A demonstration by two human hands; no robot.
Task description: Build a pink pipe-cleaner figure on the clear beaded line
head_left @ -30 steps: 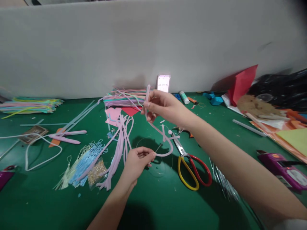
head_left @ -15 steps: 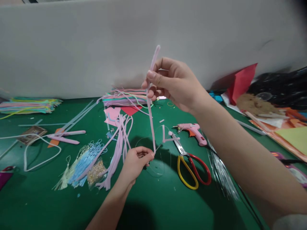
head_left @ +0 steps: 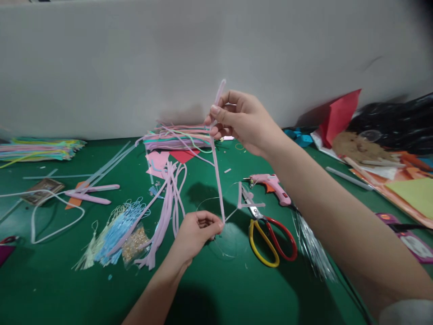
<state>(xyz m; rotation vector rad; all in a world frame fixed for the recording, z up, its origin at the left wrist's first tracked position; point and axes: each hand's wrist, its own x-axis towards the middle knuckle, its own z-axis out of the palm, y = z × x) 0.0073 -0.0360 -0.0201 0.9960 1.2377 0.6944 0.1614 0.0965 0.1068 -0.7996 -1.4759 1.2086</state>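
My right hand (head_left: 241, 121) is raised over the green table (head_left: 219, 293) and pinches the upper part of a pale pink pipe cleaner (head_left: 217, 176), which runs nearly straight down. My left hand (head_left: 194, 234) is closed on its lower end near the table surface, where a thin clear wire loop (head_left: 226, 246) also meets my fingers. A short bent pink piece (head_left: 245, 198) sticks out to the right of the lower end.
Scissors with yellow and red handles (head_left: 267, 234) and a pink glue gun (head_left: 272, 186) lie to the right. Loose pink pipe cleaners (head_left: 167, 212), blue tassels (head_left: 115, 232), and a stacked pile of coloured pipe cleaners (head_left: 176, 137) sit left and behind. Red paper (head_left: 338, 117) lies at right.
My right hand lifted from beside the phone and pulled the curved pipe cleaner straight and upright, then dropped slightly. My left hand kept its grip on the lower end.
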